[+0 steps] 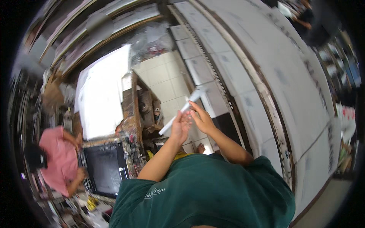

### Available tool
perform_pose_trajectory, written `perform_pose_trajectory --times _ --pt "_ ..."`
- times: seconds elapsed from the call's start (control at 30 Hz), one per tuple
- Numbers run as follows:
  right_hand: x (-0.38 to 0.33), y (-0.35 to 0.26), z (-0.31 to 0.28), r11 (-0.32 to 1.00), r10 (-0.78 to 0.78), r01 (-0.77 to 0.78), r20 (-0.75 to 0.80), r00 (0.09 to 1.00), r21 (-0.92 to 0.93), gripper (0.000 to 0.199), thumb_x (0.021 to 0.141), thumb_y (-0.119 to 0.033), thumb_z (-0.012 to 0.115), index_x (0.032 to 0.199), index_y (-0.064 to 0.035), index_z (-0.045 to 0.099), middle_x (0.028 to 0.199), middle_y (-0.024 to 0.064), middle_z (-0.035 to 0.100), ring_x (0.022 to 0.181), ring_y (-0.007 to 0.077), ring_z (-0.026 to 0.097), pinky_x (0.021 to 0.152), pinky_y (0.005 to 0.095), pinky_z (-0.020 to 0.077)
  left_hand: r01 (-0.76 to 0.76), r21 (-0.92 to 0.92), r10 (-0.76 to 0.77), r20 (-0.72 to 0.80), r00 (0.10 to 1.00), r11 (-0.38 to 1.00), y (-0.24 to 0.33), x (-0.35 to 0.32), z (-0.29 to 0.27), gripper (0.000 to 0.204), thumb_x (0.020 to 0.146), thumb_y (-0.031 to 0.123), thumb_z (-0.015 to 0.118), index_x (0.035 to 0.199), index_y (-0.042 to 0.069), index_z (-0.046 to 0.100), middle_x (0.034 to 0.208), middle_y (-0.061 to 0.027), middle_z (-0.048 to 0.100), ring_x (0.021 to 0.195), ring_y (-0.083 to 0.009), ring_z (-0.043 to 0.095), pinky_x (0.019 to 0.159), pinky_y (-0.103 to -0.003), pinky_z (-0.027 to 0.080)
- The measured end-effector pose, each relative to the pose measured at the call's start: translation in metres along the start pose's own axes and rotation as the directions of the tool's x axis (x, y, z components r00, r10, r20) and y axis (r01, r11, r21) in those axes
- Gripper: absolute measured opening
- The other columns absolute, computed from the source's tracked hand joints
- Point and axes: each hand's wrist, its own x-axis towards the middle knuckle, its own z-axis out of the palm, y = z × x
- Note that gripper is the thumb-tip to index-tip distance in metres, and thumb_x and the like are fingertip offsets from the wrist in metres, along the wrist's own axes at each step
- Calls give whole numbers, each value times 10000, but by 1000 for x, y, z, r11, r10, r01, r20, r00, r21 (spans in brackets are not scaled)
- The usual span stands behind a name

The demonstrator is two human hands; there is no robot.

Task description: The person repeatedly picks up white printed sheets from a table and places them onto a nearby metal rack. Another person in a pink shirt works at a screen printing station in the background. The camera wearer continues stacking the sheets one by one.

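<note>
Both hands are raised in front of the chest, above the tiled floor (163, 81), and between them they carry a long white strip (181, 111), flat and narrow like a ruler or a length of trim. The strip runs on a slant, its lower end down toward the left and its upper end rising toward the long white desk (266, 57) on the right.

The left hand (180, 125) is wrapped around the lower half of the strip, fingers curled closed on it. This looks like the steadying grip, since it sits near the middle, where the strip balances. The right hand (201, 118) sits just above, fingers bent and pressed against the upper part, thumb side toward the strip. Whether it pinches the strip or only rests on it cannot be told at this size. The two hands touch or nearly touch, which keeps the thin piece from flexing.

The strip is held in the air, touching no surface, probably so it can be looked at along its length.

To the left, a cluttered wooden bench (131, 114) stands with a dark screen (104, 169) at its near end. A person in a pink shirt (57, 159) bends over there, hands apart from the strip.
</note>
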Motion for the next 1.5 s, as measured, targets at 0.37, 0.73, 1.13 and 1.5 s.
perform_pose_trajectory --times 0.37,0.73,1.13,1.5 --pt "54 4 13 975 -123 95 -129 984 -202 212 668 7 530 869 -26 589 673 33 525 604 121 460 558 253 382 179 477 -350 298 888 860 2 -36 -9 528 796 591 444 980 108 549 905 -3 547 799 -118 495 661 -253 388" --pt "97 37 -22 945 -122 46 -218 968 -325 219 644 29 502 851 -19 555 797 118 558 738 218 521 716 322 405 -19 456 -127 286 950 890 67 -27 -37 508 761 579 518 924 100 556 846 1 519 713 -96 491 617 -243 391" --pt "100 48 -32 970 -130 82 -201 971 -231 210 682 61 444 845 -15 552 744 16 504 629 80 412 587 207 341 -166 151 172 -29 985 975 114 -19 -63 447 773 506 545 1012 129 513 916 3 498 807 -106 471 692 -266 389" --pt "88 75 -40 963 -166 119 -184 969 -243 210 690 79 430 842 0 552 772 31 526 652 90 440 611 208 356 -192 66 201 -178 963 979 117 -8 -83 392 782 476 540 991 146 521 895 15 508 811 -107 474 700 -272 391"
